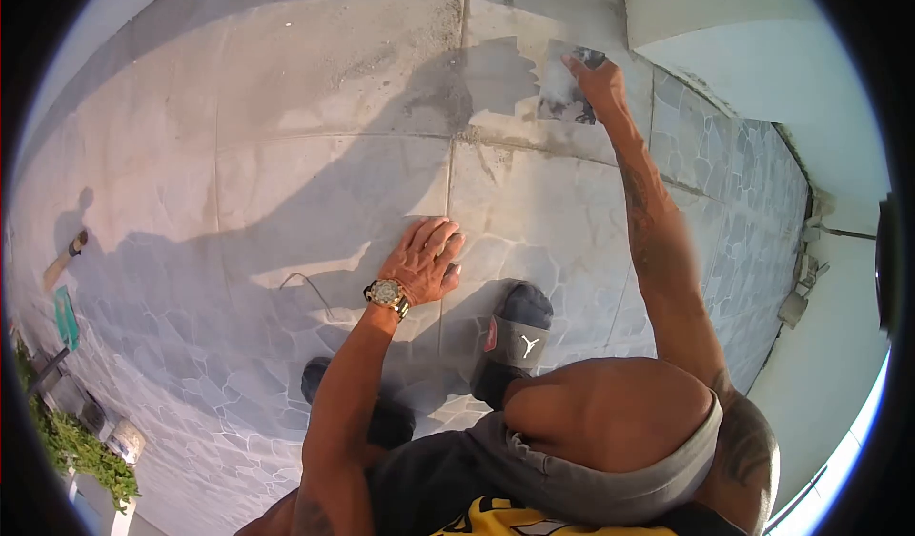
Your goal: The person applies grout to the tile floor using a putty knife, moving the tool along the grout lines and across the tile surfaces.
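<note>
My right hand [599, 80] is closed round the handle of a flat metal trowel [564, 98], whose blade lies against the tiled floor [334, 188] at the upper right. Its shadow falls just to the left. My left hand [426, 255] rests on the floor near the middle, fingers forward and slightly apart, with a watch [386, 294] on the wrist. Something small and dark shows by its fingers, too hidden to name. Dusty grey residue covers the joints near the trowel.
A brush [65, 259] and a green object [66, 318] lie at the far left. A thin bent wire [307, 290] is left of my left hand. White walls [743, 69] border the right; rubble [796, 298] sits along them. Plants [71, 436] grow at lower left.
</note>
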The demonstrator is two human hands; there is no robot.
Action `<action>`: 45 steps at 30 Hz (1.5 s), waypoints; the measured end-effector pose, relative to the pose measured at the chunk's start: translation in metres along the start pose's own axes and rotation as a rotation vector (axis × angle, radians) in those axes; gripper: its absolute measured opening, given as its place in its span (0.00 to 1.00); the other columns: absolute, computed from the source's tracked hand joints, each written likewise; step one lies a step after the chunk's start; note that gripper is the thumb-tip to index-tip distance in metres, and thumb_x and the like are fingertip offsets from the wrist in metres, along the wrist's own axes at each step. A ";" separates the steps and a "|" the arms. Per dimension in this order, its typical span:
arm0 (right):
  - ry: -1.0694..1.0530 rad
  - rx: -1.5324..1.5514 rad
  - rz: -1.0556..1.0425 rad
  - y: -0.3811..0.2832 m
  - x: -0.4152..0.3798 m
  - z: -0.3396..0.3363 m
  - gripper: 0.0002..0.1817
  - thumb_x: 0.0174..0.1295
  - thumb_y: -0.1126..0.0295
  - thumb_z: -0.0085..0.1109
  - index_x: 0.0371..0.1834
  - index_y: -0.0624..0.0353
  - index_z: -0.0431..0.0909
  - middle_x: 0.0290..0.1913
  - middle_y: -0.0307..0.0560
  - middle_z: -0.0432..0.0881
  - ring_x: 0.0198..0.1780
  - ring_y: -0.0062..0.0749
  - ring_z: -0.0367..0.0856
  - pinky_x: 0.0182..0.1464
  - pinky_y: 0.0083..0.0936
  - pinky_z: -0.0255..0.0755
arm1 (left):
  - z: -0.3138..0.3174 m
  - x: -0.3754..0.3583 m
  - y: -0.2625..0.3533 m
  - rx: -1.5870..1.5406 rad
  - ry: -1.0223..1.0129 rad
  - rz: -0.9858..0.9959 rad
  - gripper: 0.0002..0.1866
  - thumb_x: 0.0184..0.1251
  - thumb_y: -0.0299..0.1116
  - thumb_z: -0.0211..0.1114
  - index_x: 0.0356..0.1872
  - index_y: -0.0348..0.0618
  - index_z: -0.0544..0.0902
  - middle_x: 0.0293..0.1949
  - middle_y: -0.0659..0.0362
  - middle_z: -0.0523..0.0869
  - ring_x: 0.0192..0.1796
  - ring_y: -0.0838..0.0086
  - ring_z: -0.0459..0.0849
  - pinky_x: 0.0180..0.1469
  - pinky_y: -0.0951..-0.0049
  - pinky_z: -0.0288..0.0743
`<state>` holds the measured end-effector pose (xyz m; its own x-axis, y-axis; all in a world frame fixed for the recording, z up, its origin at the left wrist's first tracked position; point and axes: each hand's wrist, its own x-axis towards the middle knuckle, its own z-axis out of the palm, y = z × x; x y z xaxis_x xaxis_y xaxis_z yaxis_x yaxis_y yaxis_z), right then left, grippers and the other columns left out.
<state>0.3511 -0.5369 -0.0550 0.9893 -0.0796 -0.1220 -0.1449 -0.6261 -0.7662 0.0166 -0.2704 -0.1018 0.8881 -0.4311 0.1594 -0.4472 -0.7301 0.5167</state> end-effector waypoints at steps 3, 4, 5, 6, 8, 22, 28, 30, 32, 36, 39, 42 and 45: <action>0.055 0.062 0.021 0.030 0.002 -0.025 0.29 0.58 0.50 0.74 0.25 0.73 0.82 0.22 0.52 0.84 0.25 0.30 0.82 0.29 0.35 0.75 | -0.002 0.000 0.001 0.002 0.003 0.005 0.29 0.57 0.42 0.69 0.61 0.49 0.75 0.65 0.58 0.71 0.72 0.61 0.68 0.76 0.52 0.64; 0.034 -0.057 0.059 0.032 0.014 -0.007 0.30 0.58 0.49 0.74 0.25 0.73 0.82 0.22 0.53 0.84 0.25 0.32 0.82 0.29 0.36 0.76 | -0.001 0.000 0.002 -0.004 0.005 0.002 0.29 0.57 0.42 0.69 0.61 0.49 0.75 0.65 0.57 0.71 0.72 0.61 0.68 0.76 0.52 0.64; 0.016 -0.170 0.099 0.028 0.017 0.012 0.30 0.58 0.49 0.74 0.24 0.73 0.82 0.23 0.54 0.84 0.26 0.34 0.83 0.30 0.36 0.76 | 0.000 -0.001 0.002 -0.007 0.005 0.006 0.29 0.57 0.42 0.69 0.61 0.49 0.75 0.65 0.57 0.70 0.72 0.62 0.68 0.76 0.52 0.64; 0.035 -0.186 0.015 -0.017 0.004 0.041 0.31 0.58 0.48 0.73 0.22 0.74 0.80 0.23 0.57 0.84 0.26 0.40 0.84 0.32 0.39 0.77 | 0.000 0.001 0.001 0.000 0.013 0.009 0.29 0.57 0.42 0.69 0.61 0.49 0.75 0.65 0.57 0.70 0.72 0.62 0.68 0.76 0.52 0.64; -0.010 -0.231 -0.077 -0.039 0.014 0.084 0.31 0.57 0.48 0.74 0.25 0.74 0.80 0.22 0.58 0.83 0.24 0.43 0.83 0.33 0.40 0.77 | -0.003 0.003 -0.001 0.001 0.004 0.020 0.29 0.57 0.42 0.69 0.61 0.49 0.75 0.66 0.57 0.70 0.72 0.62 0.67 0.76 0.52 0.64; 0.025 -0.361 -0.160 -0.072 0.062 0.103 0.31 0.59 0.46 0.72 0.32 0.72 0.85 0.29 0.55 0.86 0.31 0.39 0.86 0.36 0.38 0.79 | -0.004 -0.003 0.002 -0.015 -0.012 0.011 0.29 0.57 0.42 0.69 0.61 0.49 0.74 0.65 0.57 0.70 0.72 0.61 0.68 0.76 0.52 0.65; -0.069 -0.394 -0.238 -0.015 -0.007 -0.050 0.34 0.59 0.45 0.73 0.51 0.69 0.82 0.38 0.54 0.87 0.36 0.37 0.83 0.44 0.36 0.77 | -0.001 0.001 0.000 -0.043 -0.018 -0.004 0.28 0.58 0.42 0.68 0.61 0.49 0.75 0.65 0.57 0.72 0.72 0.61 0.68 0.76 0.52 0.63; -0.187 -0.566 0.150 0.020 -0.041 -0.104 0.33 0.58 0.47 0.74 0.50 0.70 0.83 0.39 0.54 0.88 0.39 0.36 0.85 0.46 0.36 0.78 | -0.003 0.002 0.000 -0.021 -0.046 -0.015 0.28 0.59 0.42 0.68 0.61 0.48 0.76 0.65 0.56 0.73 0.71 0.60 0.68 0.76 0.51 0.63; -0.224 -0.482 0.169 0.061 -0.075 -0.141 0.33 0.57 0.48 0.75 0.49 0.71 0.83 0.39 0.55 0.88 0.40 0.35 0.85 0.46 0.35 0.78 | -0.002 0.000 -0.002 -0.031 -0.027 -0.002 0.27 0.59 0.43 0.68 0.60 0.47 0.77 0.65 0.55 0.73 0.71 0.59 0.69 0.76 0.50 0.62; -0.264 -0.507 0.176 0.078 -0.110 -0.119 0.33 0.57 0.49 0.75 0.50 0.71 0.82 0.40 0.56 0.88 0.41 0.36 0.85 0.47 0.35 0.78 | -0.002 0.003 -0.001 -0.045 -0.034 0.003 0.28 0.59 0.43 0.68 0.61 0.47 0.77 0.65 0.54 0.73 0.72 0.58 0.68 0.76 0.49 0.62; -0.478 -0.511 -0.136 0.021 -0.091 -0.072 0.30 0.58 0.52 0.74 0.49 0.71 0.81 0.40 0.62 0.87 0.40 0.48 0.84 0.48 0.39 0.77 | -0.003 0.002 -0.002 -0.007 -0.050 0.008 0.29 0.59 0.43 0.68 0.62 0.47 0.76 0.66 0.55 0.72 0.72 0.59 0.68 0.75 0.49 0.63; -0.596 -0.573 -0.244 -0.005 -0.028 -0.090 0.26 0.61 0.56 0.70 0.52 0.68 0.80 0.39 0.61 0.86 0.40 0.50 0.82 0.48 0.42 0.75 | -0.001 0.004 -0.001 -0.002 -0.041 0.010 0.29 0.59 0.42 0.67 0.63 0.48 0.75 0.67 0.56 0.70 0.72 0.60 0.68 0.75 0.50 0.63; -0.744 -0.614 -0.160 -0.009 0.001 -0.099 0.22 0.60 0.60 0.69 0.50 0.66 0.82 0.39 0.58 0.87 0.42 0.48 0.83 0.49 0.41 0.75 | 0.000 -0.002 0.000 -0.006 -0.022 0.012 0.29 0.59 0.42 0.67 0.63 0.49 0.74 0.67 0.58 0.69 0.73 0.60 0.67 0.75 0.50 0.64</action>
<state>0.3546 -0.6080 0.0144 0.7039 0.4190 -0.5735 0.2316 -0.8987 -0.3724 0.0152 -0.2695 -0.1023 0.8800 -0.4514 0.1475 -0.4573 -0.7217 0.5196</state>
